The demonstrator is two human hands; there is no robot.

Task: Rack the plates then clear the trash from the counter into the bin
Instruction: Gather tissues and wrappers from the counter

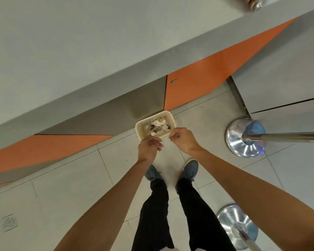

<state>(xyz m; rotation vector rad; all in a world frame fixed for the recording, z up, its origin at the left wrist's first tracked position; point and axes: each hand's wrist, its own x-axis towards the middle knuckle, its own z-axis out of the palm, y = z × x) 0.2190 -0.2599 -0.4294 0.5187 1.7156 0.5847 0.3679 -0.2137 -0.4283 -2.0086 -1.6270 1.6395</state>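
Head view: cream rectangular bin [139, 133], part-filled with tissue and scraps [158, 124], stands on the floor [71, 178] against the steel kick panel [116, 113] below the counter [62, 42] front edge, probably so trash drops straight in. Left hand [150, 147] is over the near rim, fingers loose, nothing visible in them. Right hand [182, 140] is alongside, fingers curled under; whether it pinches anything cannot be told.

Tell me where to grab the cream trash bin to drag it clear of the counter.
Take the trash bin by its rim along the near long side, coming down from above on your own side. Its far side sits close to the steel base panel under the counter, and the open top holds scraps, so the near rim looks like the cleanest free edge.
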